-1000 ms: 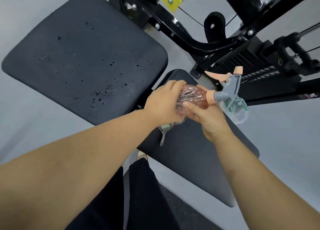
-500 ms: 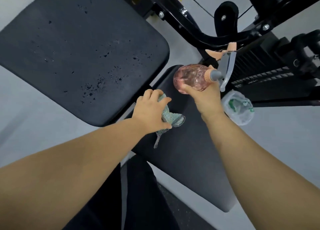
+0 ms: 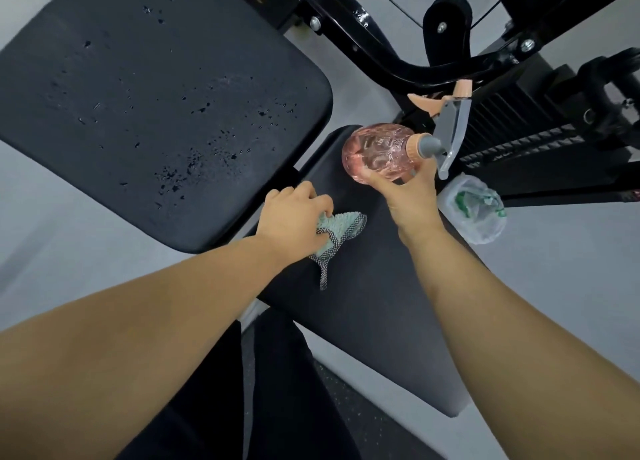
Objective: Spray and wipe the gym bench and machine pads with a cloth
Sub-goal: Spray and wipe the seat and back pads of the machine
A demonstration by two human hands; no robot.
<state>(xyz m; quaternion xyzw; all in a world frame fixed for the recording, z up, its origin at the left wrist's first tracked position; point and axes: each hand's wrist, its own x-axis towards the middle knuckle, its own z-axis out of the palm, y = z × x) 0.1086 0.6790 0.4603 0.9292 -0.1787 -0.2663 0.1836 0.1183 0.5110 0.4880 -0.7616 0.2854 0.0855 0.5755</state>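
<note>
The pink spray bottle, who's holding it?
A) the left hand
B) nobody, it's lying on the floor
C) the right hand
C: the right hand grips the pink spray bottle from below, while the left hand holds the cloth on the black pad.

left hand (image 3: 294,217) grips cloth (image 3: 341,229) on pad (image 3: 363,286) | right hand (image 3: 412,200) holds spray bottle (image 3: 377,153)
</note>
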